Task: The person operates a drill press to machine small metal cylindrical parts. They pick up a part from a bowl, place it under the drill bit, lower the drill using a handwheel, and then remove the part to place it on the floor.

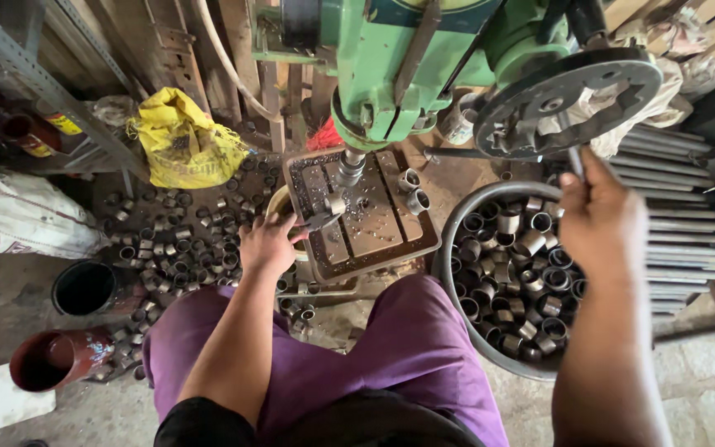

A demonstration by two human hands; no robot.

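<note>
- Head view, looking straight down: a seated person in purple trousers [407,348] faces a green drill press [407,66], knees apart on either side of its table.
- The left hand [268,244] reaches to the near left edge of the dark metal drill table [374,223]. Its fingers are closed on the handle of a grey clamping tool [318,220], which holds a short metal ring [335,204] on the table just below the drill spindle [349,168].
- Two more short metal rings [412,190] stand on the far right part of the table, near the spindle but apart from it.
- The right hand [602,219] is raised and slightly blurred. It is closed around a thin metal lever [575,161] that comes down from the dark spoked feed wheel [568,101] on the right of the machine.
- Below the right hand, a round grey metal basin [453,248] sits on the floor beside the right knee, filled with many short metal tube pieces [511,273].
- To the left of the table, a spread of similar rings [179,240] lies loose on the dirty floor.
- Behind that spread lies a crumpled yellow bag [184,141].
- At the lower left are a black round container [84,287] and a dark red tube-shaped vessel [55,358] lying on its side.
- On the far right, long grey metal pipes [680,223] are stacked side by side.
</note>
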